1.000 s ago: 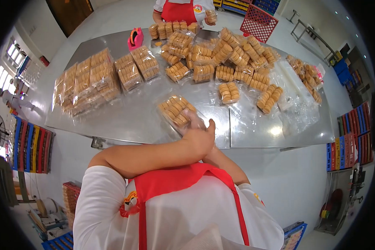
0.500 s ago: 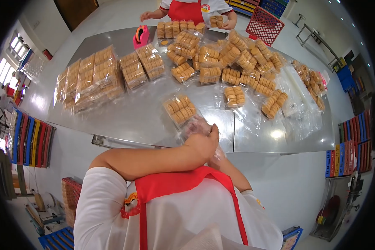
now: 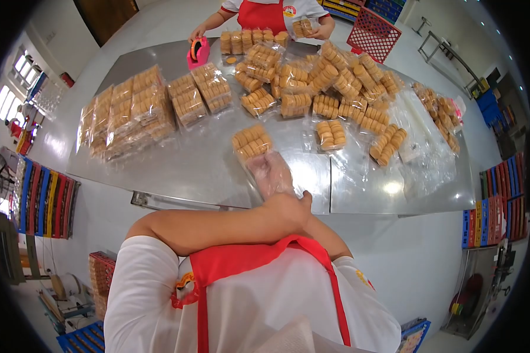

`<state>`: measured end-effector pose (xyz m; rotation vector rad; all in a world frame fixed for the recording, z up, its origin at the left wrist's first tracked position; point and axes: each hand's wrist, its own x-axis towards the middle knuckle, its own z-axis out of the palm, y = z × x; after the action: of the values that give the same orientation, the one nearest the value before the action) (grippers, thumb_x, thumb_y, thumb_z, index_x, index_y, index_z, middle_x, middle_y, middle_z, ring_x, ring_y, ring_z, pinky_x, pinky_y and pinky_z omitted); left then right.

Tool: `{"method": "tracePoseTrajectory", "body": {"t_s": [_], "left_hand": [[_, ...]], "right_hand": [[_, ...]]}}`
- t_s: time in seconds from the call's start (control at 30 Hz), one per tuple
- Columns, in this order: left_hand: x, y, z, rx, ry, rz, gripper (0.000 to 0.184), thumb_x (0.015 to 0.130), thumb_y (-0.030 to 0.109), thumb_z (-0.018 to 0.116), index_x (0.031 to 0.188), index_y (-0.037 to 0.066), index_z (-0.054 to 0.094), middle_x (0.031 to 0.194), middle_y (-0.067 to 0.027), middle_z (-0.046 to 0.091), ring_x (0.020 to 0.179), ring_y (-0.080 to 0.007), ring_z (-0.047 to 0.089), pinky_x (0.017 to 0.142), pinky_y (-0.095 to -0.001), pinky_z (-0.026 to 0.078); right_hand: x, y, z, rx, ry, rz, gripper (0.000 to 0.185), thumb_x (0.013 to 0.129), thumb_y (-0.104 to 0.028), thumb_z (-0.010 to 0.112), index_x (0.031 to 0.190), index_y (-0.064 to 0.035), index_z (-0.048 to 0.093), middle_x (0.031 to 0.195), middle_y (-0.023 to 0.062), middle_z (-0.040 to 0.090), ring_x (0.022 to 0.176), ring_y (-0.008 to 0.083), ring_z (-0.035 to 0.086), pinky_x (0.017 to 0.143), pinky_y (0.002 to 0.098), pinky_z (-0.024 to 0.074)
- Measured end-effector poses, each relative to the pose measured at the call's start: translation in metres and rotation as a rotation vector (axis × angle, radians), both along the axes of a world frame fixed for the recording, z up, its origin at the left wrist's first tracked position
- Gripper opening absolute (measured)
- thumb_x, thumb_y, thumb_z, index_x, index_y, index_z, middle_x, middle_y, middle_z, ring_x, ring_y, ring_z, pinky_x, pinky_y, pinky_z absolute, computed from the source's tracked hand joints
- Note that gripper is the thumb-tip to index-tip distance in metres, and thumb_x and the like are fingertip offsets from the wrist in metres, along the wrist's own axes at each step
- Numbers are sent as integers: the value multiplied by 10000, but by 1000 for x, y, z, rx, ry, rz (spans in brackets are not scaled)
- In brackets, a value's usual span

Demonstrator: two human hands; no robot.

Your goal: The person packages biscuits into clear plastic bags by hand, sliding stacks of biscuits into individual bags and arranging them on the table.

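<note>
In the head view, a tray of round cookies (image 3: 252, 141) sits inside a clear plastic bag (image 3: 254, 170) on the metal table in front of me. My right hand (image 3: 275, 175), seen through clear plastic, reaches into the near end of the bag. Its fingers are stretched out towards the cookies and touch the near side of the pack. My left hand (image 3: 290, 209) crosses over the right wrist, its fingers wrapped round the bag's mouth there. Part of the right hand is hidden behind the left.
Bagged cookie packs (image 3: 123, 109) stand stacked on the left of the metal table (image 3: 200, 167). A heap of cookie trays (image 3: 335, 82) and loose clear bags (image 3: 424, 141) lie right. Across the table, a co-worker (image 3: 264, 17) holds a cookie pack beside a pink tape dispenser (image 3: 198, 54).
My right hand has stretched out further towards the cookies, and the pack has moved slightly up and left. The co-worker's hand has come down onto the tape dispenser.
</note>
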<state>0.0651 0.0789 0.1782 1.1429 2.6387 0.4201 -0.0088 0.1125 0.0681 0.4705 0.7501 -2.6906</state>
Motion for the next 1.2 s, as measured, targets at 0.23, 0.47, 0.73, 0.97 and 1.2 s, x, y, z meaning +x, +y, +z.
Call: {"method": "tracePoseTrajectory", "body": {"t_s": [0.23,0.47,0.73,0.97,1.2], "left_hand": [[2,-1,-12,10,-4,-43,453,839,177,596,1146,-150,529,715,-189,668,669,-340,688,563,-432,534],[-10,-28,-23,163,126,-67,429,780,90,651,1176,-52,565,1061,-213,661,848,-335,690,690,-389,547],[-36,-112,-100,1394,41,1029,470,931,154,527,1372,12,450,1301,-144,498,1200,-249,505,1007,-366,412],[-104,-115,-166,1316,179,1279,559,987,227,493,1453,-39,336,1440,-203,360,1312,-311,394,1127,-383,292],[-108,-99,-158,1516,98,1258,631,1002,304,443,1501,-38,266,1514,-208,314,1391,-314,327,1163,-376,245]], "right_hand": [[-12,-17,-32,221,243,62,61,1009,-95,501,995,-36,505,928,73,507,815,154,515,777,332,516],[-29,-30,-47,550,579,117,128,965,-123,556,938,2,558,936,117,586,831,199,579,717,344,506],[-8,-3,-45,1356,1114,0,352,942,-34,585,1288,-13,527,957,130,586,817,255,585,795,343,501],[-34,-28,-24,1529,1112,228,598,904,-26,564,1474,-111,404,1179,278,603,1081,441,596,873,482,502],[-30,-44,2,983,882,275,378,922,-45,582,1299,-67,558,1078,245,630,983,425,622,827,449,515]]}}
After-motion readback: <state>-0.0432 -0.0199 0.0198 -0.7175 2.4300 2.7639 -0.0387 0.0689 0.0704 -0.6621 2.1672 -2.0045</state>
